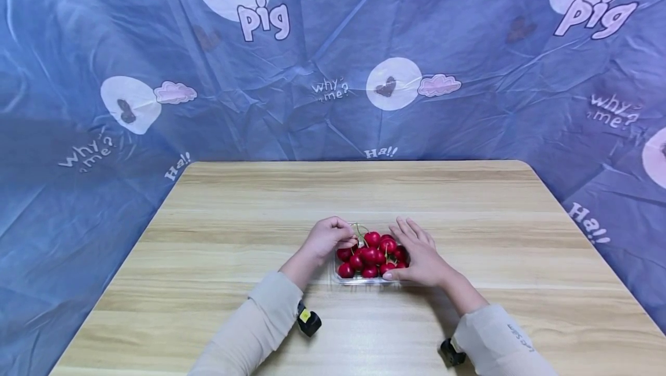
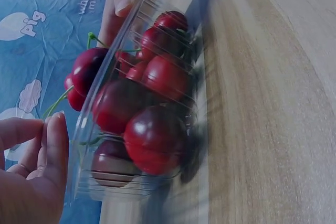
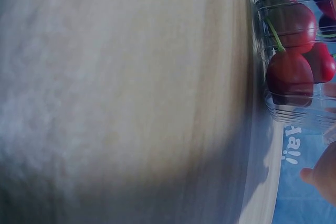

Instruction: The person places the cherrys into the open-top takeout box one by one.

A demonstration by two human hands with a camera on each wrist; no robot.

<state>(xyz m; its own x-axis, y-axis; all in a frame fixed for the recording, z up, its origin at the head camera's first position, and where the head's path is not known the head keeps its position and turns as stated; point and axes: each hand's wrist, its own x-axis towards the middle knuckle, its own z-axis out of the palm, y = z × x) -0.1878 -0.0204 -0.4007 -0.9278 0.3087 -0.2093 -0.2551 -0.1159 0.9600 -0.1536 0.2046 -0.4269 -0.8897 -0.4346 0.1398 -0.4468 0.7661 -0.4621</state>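
Observation:
A clear plastic box [image 1: 359, 281] piled with red cherries [image 1: 370, 256] sits on the wooden table. At its left end, my left hand [image 1: 330, 233] pinches a thin green stem [image 2: 58, 102] between thumb and fingertips. That stem runs to a cherry [image 2: 88, 72] standing above the rim in the left wrist view. My right hand [image 1: 424, 257] rests along the box's right end, its fingers spread toward the far corner and its thumb at the near rim. In the right wrist view, only part of that hand [image 3: 324, 174] shows below the box.
Pale wood-grain table [image 1: 250, 208] surrounds the box. Blue patterned cloth [image 1: 322, 34] hangs behind the table and along its sides. A small black camera [image 1: 309, 319] sits at the left wrist and another black camera [image 1: 451, 353] at the right.

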